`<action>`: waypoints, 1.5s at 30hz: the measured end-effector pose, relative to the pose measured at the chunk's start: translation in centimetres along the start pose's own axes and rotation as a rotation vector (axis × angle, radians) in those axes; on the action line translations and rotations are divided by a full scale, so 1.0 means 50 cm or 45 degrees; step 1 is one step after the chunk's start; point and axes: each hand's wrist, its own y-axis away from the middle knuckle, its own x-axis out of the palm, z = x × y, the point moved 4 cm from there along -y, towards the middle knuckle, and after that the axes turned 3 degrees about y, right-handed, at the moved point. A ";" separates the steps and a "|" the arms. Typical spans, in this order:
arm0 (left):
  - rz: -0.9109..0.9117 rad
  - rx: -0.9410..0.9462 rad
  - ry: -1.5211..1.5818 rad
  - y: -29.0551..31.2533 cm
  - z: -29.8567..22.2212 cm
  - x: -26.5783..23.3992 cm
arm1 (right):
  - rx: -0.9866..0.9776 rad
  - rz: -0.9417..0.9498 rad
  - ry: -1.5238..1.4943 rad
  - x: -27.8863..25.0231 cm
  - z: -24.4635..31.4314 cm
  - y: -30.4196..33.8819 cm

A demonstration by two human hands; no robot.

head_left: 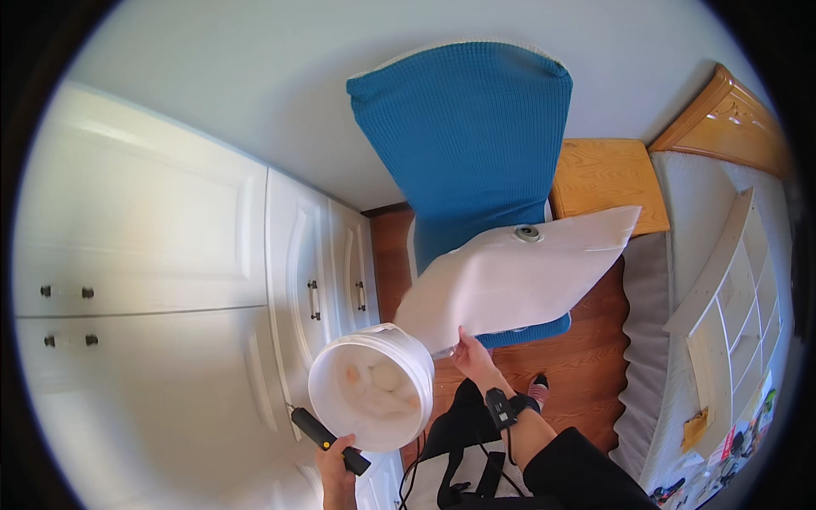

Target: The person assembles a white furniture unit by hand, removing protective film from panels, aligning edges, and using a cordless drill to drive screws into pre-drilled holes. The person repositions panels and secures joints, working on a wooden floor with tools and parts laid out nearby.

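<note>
My left hand [337, 460] is closed around a black electric screwdriver [318, 432] with a yellow button, its thin tip pointing up and left. Right beside it is a white plastic bucket [327, 361], tilted so that I see inside; pale and orange bits lie at its bottom. Whether my left fingers also grip the bucket's rim, I cannot tell. My right hand [473, 356] pinches the near edge of a large pale sheet [510, 285], which is spread over the seat of a chair with a blue ribbed cover [476, 127]. A small dark ring [528, 233] lies on the sheet.
White cupboards [153, 212] with dark-ended handles line the left side. Behind the sheet stands a wooden bedside table [608, 174]. On the right, a bed [680, 221] carries a white shelf-like frame [733, 314] and several small tools. Wood flooring [586, 374] shows near my foot.
</note>
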 end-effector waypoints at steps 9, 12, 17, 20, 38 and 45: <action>0.115 -0.066 -0.193 -0.075 -0.043 0.110 | 0.259 -0.452 0.580 -0.145 -0.058 -0.041; 0.290 -0.075 -0.197 -0.130 -0.006 0.190 | 0.158 -0.699 0.693 -0.196 -0.018 -0.045; 0.449 -0.106 -0.246 -0.206 0.093 0.329 | 0.020 -1.094 0.377 -0.305 0.087 -0.023; 0.478 -0.071 -0.211 -0.258 0.159 0.413 | -0.254 -1.204 0.479 -0.342 0.155 -0.020; 0.606 -0.244 -0.215 -0.324 0.268 0.463 | -0.534 -0.765 1.573 -0.114 0.516 -0.257; 0.532 -0.254 -0.210 -0.328 0.274 0.468 | -0.739 -0.537 0.872 -0.093 0.493 -0.160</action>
